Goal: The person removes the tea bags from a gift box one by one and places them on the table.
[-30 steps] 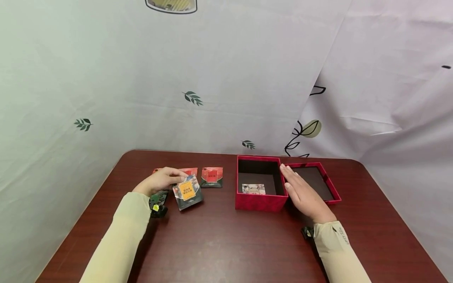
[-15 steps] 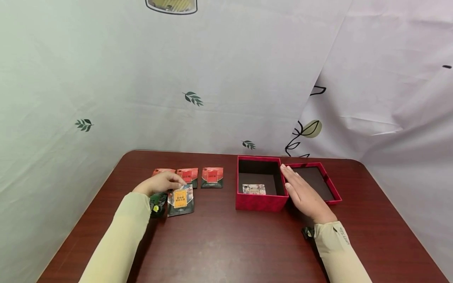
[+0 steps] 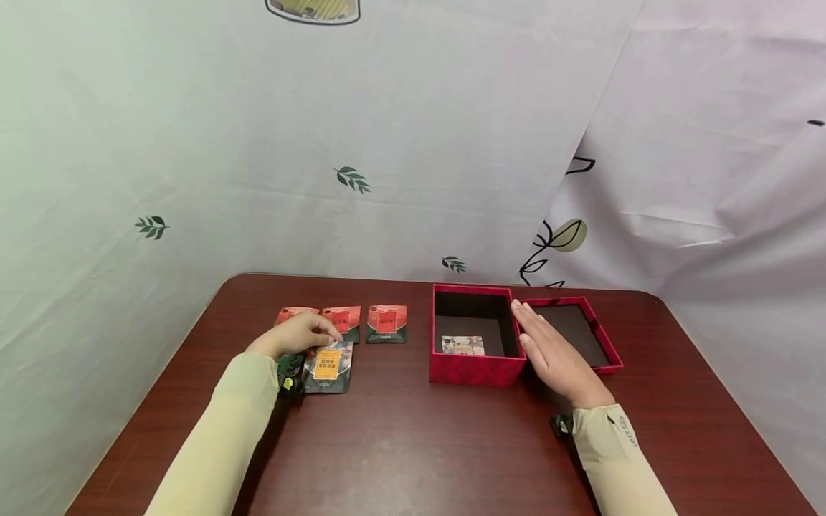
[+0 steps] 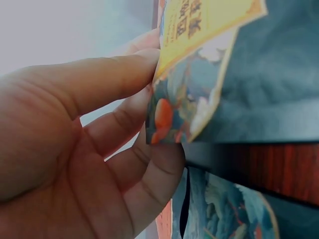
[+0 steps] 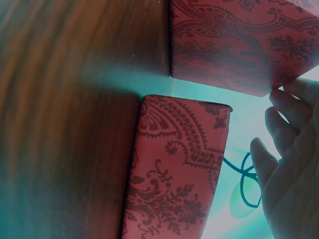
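My left hand (image 3: 300, 335) pinches the top edge of a dark green tea sachet (image 3: 328, 371) with a yellow label, thumb on one face and fingers behind. In the left wrist view the sachet (image 4: 269, 74) fills the upper right, and part of another patterned sachet (image 4: 224, 209) shows below it. My right hand (image 3: 555, 358) has its fingers straight against the right wall of an open red box (image 3: 477, 370). Inside that box lies a packet with a pale floral print (image 3: 462, 345). The right wrist view shows the fingertips at the edge of the patterned box (image 5: 234, 40).
Beyond my left hand, red-and-green sachets (image 3: 387, 324) lie in a row, the leftmost partly covered by the hand. The red box lid (image 3: 571, 330), dark inside, rests right of the box, behind my right hand. A printed cloth (image 3: 413, 143) hangs behind the brown table (image 3: 400, 444).
My left hand has drawn the yellow-labelled sachet left and slightly toward me, straightening it from a tilt and uncovering the middle red sachet. My right hand stays at the box.
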Tool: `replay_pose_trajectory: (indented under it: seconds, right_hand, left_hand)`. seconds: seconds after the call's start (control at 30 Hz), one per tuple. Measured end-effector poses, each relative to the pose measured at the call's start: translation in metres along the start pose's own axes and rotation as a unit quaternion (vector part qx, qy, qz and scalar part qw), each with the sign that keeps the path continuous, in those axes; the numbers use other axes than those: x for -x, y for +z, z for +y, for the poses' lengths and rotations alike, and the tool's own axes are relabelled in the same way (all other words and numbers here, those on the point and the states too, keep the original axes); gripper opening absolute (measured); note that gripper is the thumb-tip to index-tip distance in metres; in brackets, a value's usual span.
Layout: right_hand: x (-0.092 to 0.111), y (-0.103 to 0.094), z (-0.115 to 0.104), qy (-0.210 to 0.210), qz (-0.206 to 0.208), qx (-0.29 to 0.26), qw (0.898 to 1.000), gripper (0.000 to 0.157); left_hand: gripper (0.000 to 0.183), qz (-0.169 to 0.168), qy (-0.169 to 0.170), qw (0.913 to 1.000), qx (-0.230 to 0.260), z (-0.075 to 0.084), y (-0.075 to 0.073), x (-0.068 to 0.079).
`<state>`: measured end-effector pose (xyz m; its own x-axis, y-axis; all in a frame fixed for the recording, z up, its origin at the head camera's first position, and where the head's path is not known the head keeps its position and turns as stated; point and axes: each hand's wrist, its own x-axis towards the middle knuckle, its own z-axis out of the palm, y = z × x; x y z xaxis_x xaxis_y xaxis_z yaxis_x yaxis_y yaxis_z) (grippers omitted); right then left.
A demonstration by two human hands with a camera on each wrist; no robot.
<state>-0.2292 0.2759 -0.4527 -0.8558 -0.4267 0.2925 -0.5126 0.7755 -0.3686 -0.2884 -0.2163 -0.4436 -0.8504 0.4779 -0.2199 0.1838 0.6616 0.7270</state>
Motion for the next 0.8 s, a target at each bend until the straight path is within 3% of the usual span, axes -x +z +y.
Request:
replay_pose_trajectory:
  seconds: [0.27, 0.63, 0.8]
  right_hand:
    - [-0.0003, -0.0013, -0.0013, -0.003, -0.001, -0.003, 1.0, 0.059]
    - [0.0001, -0.0005, -0.0018, -0.002, -0.002, -0.003, 1.0, 0.06]
    - [-0.0005, -0.0003, -0.0006, -0.001, -0.003, -0.001, 1.0, 0.061]
  left_hand:
    - [0.019, 0.007, -0.002, 1.0, -0.005, 0.0024, 0.0018, 0.0036]
    - [0.017, 0.04, 0.001, 0.999, -0.021, 0.0006, 0.0015, 0.0073]
    - [0.017, 0.069, 0.014, 0.996, -0.055, 0.0014, 0.0011, 0.0088]
